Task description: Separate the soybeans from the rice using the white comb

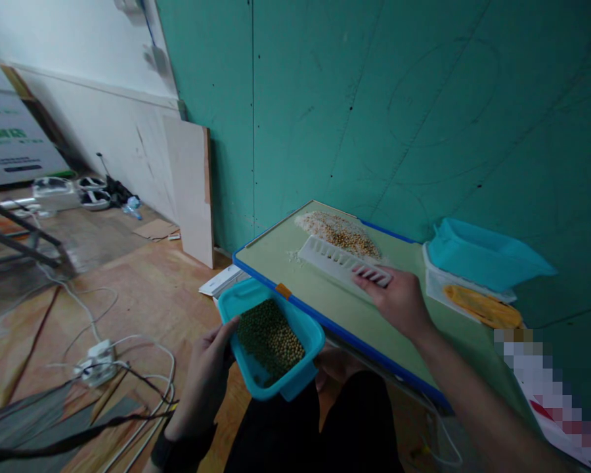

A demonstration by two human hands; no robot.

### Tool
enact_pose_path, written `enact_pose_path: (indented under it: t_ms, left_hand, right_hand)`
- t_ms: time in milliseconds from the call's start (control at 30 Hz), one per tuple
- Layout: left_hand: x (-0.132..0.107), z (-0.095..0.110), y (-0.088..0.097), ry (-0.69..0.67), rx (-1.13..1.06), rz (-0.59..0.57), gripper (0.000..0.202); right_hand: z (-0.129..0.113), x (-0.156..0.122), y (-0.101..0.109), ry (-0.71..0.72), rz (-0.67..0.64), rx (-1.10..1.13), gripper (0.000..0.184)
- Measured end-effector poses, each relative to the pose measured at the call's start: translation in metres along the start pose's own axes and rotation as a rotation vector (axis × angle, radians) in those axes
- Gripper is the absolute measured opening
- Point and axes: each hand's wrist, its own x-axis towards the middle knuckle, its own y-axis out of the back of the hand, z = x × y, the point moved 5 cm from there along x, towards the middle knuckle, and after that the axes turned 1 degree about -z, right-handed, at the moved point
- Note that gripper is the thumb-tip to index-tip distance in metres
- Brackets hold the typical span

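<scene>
My left hand (204, 374) grips the near side of a turquoise tub (295, 384) filled with green beans (270, 338); the tub is held just under the blue front edge of the green table (325, 299). My right hand (398, 299) rests on the table with its fingers closed on one end of a long white slotted scraper (337, 259). Beyond the scraper lies a pile of mixed pale and tan grains (339, 233) near the table's far corner.
A second turquoise tub (482, 253) sits on white trays at the right by an orange item (482, 305). A teal wall stands behind the table. Cables and a power strip (96, 361) lie on the wooden floor at the left; a board leans on the wall.
</scene>
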Motion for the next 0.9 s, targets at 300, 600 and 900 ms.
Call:
enact_pose_path:
  t_ms: [300,600,900]
  left_hand:
    - [0.001,-0.012,0.002,0.032,-0.012,-0.019,0.026]
    - [0.000,-0.012,0.002,0.047,-0.030,-0.031,0.024]
    - [0.005,-0.018,0.007,0.043,-0.018,-0.026,0.025]
  right_hand:
    - [0.027,0.039,-0.013,-0.081,0.039,-0.153,0.021]
    - [0.030,0.034,-0.021,-0.084,-0.056,0.014,0.023]
    - [0.031,0.033,-0.026,-0.104,-0.108,0.167,0.024]
